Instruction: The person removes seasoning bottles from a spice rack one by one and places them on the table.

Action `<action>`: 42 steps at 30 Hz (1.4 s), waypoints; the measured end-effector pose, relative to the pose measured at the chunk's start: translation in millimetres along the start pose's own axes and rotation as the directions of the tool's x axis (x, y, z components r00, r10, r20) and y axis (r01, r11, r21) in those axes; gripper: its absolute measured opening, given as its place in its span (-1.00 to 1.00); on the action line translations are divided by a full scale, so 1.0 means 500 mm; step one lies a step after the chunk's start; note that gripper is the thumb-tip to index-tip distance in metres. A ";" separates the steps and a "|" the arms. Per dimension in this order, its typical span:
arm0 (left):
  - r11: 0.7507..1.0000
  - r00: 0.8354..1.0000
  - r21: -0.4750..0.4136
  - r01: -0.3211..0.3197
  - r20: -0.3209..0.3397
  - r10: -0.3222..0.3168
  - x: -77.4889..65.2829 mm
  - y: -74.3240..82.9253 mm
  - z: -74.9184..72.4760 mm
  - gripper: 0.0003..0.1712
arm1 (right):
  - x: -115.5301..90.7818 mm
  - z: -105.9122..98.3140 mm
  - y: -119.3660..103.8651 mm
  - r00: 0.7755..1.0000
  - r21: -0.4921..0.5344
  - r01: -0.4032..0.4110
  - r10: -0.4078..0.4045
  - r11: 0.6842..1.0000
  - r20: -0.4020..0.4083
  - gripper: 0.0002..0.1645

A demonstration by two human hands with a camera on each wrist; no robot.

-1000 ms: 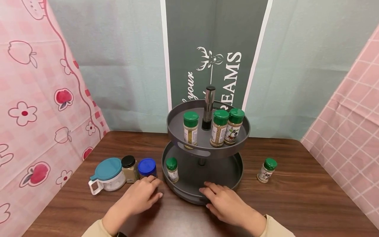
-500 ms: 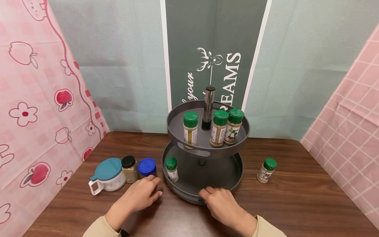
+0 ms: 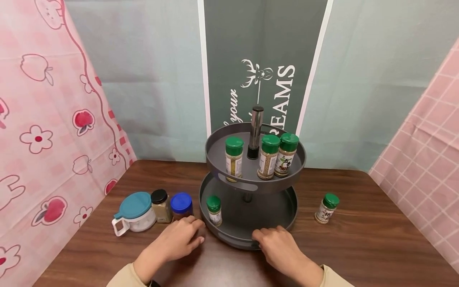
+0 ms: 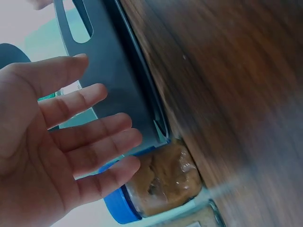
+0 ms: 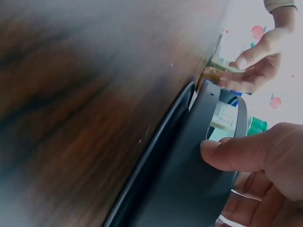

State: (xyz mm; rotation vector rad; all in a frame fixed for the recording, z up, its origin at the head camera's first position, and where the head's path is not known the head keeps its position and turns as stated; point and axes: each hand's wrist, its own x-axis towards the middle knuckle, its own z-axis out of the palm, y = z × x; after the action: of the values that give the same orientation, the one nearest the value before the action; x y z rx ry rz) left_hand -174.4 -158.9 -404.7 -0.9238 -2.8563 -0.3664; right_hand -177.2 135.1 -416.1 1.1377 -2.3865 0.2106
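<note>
Pinching lower tray (image 3: pixel 247 221) at 5 o'clock with right hand (image 3: pixel 281 249), left hand (image 3: pixel 181 237) loose near 8; probably stiff, lightish, so grab its wall (image 5: pixel 187 175).

Through my head feed I see a dark grey, round two-tier stand (image 3: pixel 272 186) upright on the brown wood-grain tabletop (image 3: pixel 373 251). Its shallow, raised-rim upper tray (image 3: pixel 224 143) sits level above a similar lower tray (image 3: pixel 247 219), and a shiny metallic post (image 3: pixel 256 127) with a black cap (image 3: pixel 257 108) rises through the centre. I make out an elongated slot in the upper tray's front wall; my right wrist feed shows another cut through the lower tray's wall (image 5: pixel 175 189).
</note>
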 end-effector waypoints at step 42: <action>0.967 0.966 -0.014 -0.253 0.047 0.253 0.009 0.117 -0.002 -0.72 | -0.042 -0.028 0.183 0.997 0.257 -0.041 0.024 0.966 0.068 -0.50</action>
State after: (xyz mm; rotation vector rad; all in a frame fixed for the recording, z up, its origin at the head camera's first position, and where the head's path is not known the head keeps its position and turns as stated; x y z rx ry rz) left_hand -143.7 -110.8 -391.7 -1.2970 -2.7322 -0.3313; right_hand -230.5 213.0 -407.9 1.2364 -2.4897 0.5165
